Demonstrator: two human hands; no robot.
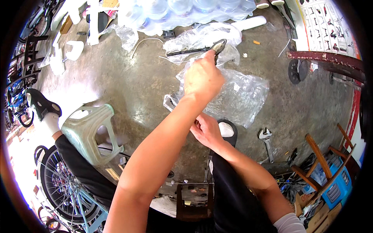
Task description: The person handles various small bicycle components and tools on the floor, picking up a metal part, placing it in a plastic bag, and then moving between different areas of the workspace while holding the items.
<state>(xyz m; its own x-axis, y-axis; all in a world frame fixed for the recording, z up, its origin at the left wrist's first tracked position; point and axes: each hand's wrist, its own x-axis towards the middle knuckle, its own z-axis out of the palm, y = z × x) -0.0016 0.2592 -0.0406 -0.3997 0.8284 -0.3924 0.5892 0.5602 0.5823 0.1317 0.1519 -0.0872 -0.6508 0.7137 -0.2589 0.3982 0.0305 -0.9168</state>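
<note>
A dark tool with pale grey areas (220,46) lies at the fingertips of the person's left hand (204,79), just beyond the knuckles and slightly to the right. The fingers appear to touch it, but the back of the hand hides their undersides, so one cannot tell whether they are closed around it. A slim black rod (186,52) runs leftward from beside the tool, over crumpled clear plastic (194,37) on the concrete floor (151,73). The tool is well apart from the right hand (210,132), which is much nearer the person's body.

The left arm reaches up from the lower edge, slanting rightward and almost straight, with the back of the hand turned upward. The right forearm comes in from the lower right and slants leftward; its hand sits close to the left forearm, which partly covers the fingertips. Those fingers are curled inward, and whether they grasp anything cannot be seen.

A clear plastic sheet (244,95) spreads over the floor to the right of the left hand. A dark shoe (232,134) shows just beside the right hand, and an adjustable wrench (268,143) lies farther right.
</note>
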